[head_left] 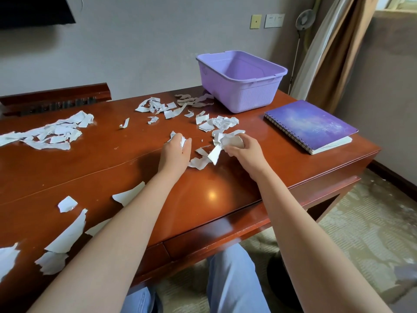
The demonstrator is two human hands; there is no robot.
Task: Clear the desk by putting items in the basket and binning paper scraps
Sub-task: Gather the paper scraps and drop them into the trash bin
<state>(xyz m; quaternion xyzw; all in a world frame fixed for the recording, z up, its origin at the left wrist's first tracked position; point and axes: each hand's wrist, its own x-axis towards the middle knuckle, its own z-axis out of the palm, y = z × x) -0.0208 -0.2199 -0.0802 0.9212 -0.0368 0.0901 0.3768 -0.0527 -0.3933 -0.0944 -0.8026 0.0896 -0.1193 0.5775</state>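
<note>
- Head view: left hand (177, 150) curled round a few paper scraps (216, 134); right hand (239, 146) clutches a wad, mid-desk (112, 168).
- Basket (242, 80) sits far right, notebook (310, 126) beside it.
- Tip: rake loose bits together w/ both hands, squeeze tight before lifting; bin not in view.

- A glossy reddish-brown wooden bench (135, 168).
- On it: torn white paper scraps (56, 132) (scattered in several clumps).
- A lilac plastic basket (241, 96) at the far edge.
- A purple spiral notebook (309, 125), closed, lying flat, right of the basket.
</note>
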